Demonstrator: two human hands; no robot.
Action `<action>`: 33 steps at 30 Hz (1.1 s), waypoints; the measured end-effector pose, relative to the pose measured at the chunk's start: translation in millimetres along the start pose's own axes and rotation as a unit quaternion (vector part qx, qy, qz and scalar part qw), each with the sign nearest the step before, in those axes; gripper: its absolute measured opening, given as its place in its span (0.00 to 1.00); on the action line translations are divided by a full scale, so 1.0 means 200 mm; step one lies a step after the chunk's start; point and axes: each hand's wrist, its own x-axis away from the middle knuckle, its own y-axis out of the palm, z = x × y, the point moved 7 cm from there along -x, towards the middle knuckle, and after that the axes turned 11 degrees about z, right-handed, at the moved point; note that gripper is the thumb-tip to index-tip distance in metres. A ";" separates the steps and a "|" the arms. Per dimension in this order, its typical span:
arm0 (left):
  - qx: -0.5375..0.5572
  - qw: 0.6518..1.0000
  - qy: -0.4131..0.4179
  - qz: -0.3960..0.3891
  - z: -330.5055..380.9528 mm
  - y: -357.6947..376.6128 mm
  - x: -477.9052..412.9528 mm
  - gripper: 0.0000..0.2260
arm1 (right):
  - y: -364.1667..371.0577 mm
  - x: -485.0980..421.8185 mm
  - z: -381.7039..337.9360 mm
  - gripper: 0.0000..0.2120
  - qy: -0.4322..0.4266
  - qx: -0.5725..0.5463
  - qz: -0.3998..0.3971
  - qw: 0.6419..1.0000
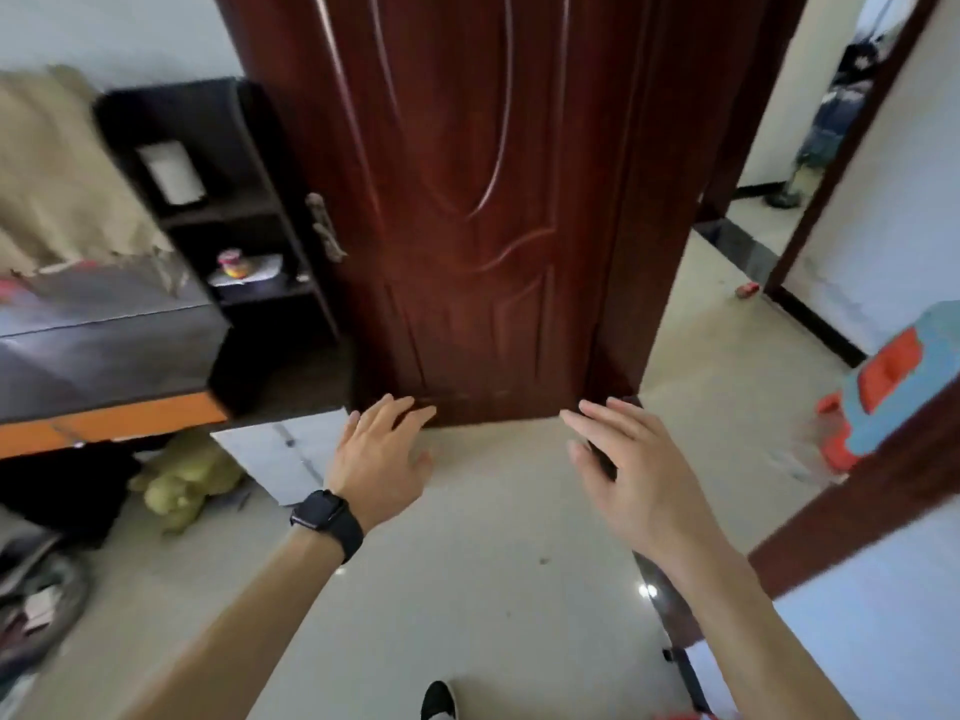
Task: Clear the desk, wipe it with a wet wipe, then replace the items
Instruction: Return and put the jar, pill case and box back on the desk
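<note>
Both hands are stretched out in front of me over a pale tiled floor. My left hand (382,454), with a black watch on its wrist, is open and holds nothing. Fingers spread, my right hand (621,459) is open and holds nothing too. The dark desk (104,350) with an orange front edge is at the left, well away from both hands. Its top is blurred and a beige cloth (62,184) lies over its far end. No wet wipe is in view.
A dark red door (498,200) stands open straight ahead, with a doorway to its right. A black shelf unit (218,200) stands beside the desk. A white sheet (291,454) and a green soft toy (182,485) lie on the floor. A blue-and-red toy (893,387) is at the right.
</note>
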 end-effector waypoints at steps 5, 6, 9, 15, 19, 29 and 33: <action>-0.059 0.989 -0.106 0.086 -0.71 -0.37 0.02 0.22 | 0.41 -0.38 -0.58 0.16 -0.107 -0.056 -0.048 0.991; -0.072 0.985 -0.120 0.099 -0.84 -0.43 0.02 0.22 | 0.50 -0.45 -0.69 0.16 -0.125 -0.064 -0.054 0.989; -0.095 0.976 -0.155 0.123 -1.22 -0.57 -0.04 0.22 | 0.76 -0.66 -1.01 0.17 -0.161 -0.081 -0.070 0.981; -0.081 0.969 -0.173 0.157 -1.84 -0.70 -0.29 0.21 | 1.24 -1.00 -1.48 0.19 -0.185 -0.089 -0.076 0.976; -0.075 0.971 -0.159 0.163 -2.14 -0.75 -0.50 0.20 | 1.50 -1.19 -1.67 0.20 -0.182 -0.081 -0.086 0.976; -0.084 0.986 -0.097 0.111 -2.61 -0.59 -1.08 0.17 | 2.11 -1.59 -1.73 0.21 -0.141 -0.068 -0.083 0.984; -0.084 0.988 -0.094 0.092 -2.81 -0.39 -1.32 0.17 | 2.45 -1.76 -1.71 0.20 -0.148 -0.060 -0.094 0.983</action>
